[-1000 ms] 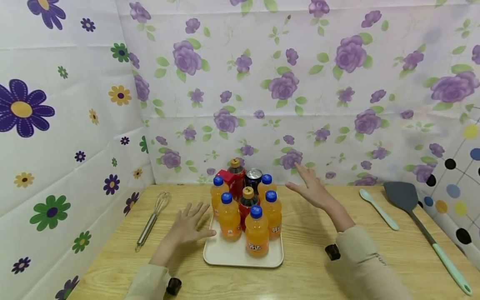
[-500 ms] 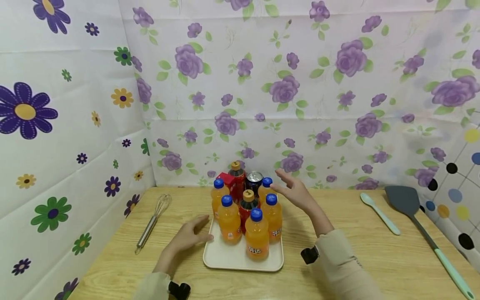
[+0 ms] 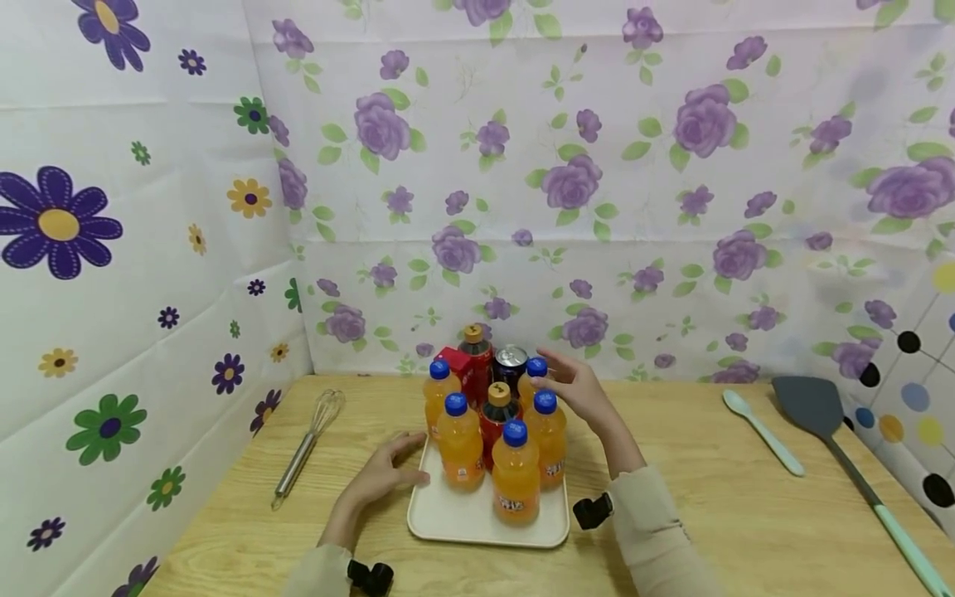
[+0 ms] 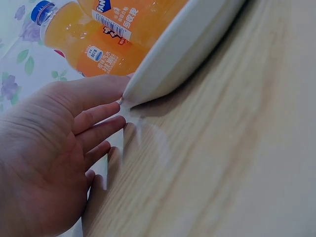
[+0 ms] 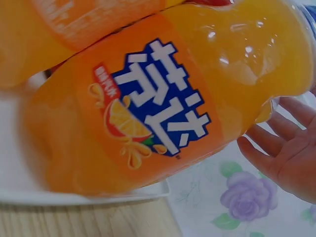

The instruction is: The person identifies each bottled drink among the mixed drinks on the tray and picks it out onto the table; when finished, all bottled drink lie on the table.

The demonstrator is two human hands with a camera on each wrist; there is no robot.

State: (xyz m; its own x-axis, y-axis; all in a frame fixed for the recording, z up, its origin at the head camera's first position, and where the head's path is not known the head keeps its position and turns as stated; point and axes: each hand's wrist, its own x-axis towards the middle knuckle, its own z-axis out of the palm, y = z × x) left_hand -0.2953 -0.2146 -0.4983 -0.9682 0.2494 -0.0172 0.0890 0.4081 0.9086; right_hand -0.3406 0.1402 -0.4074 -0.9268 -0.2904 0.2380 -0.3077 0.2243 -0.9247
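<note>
Left hand flat on wooden table, fingers straight and loosely spread, fingertips touching left rim of white tray; nothing gripped. Right hand raised at right rear of bottle cluster, fingers relaxed and slightly curved, palm facing bottles, just beside blue-capped rear-right orange bottle; contact not confirmable from head view, wrist view shows fingers apart from bottle body, nothing held. Tray near table centre, long axis running front-to-back from wearer, short edge toward camera. On tray, all upright, caps up: five orange soda bottles, nearest one at front centre, two dark bottles with tan caps, dark can, red carton at rear. Rear items mostly hidden behind front bottles; carton label unreadable. Right wrist view filled by one orange bottle label, blurred, edges cut off. Left wrist view shows tray corner and bottle lower halves only. Whisk left of tray, handle toward wearer; pale spoon and grey spatula well apart at right, spatula handle cut off by frame edge.
</note>
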